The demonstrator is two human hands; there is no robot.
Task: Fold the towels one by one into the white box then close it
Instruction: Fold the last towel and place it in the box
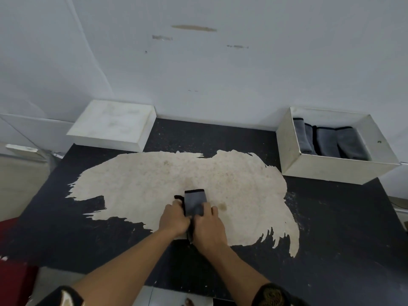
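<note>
Towel point(194, 204) end hidden by left grip point(174, 218) and right grip point(209, 227), both seemingly clamping it.

The left hand point(174, 219) and right hand point(209, 226) hide the near end of the towel point(194, 202).

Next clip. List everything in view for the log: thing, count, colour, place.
Worn black table: one, black with a pale patch, fills the middle.
Folded grey towel with black trim: one, grey, on the pale patch, gripped from both sides.
Open white cardboard box: one, white, table's far right corner.
Folded grey towels in the box: several, grey with dark edges, side by side.
Flat white box lid: one, white, table's far left, off the box.
Left hand: one, grips the towel's left edge.
Right hand: one, holds the towel's right side.
</note>
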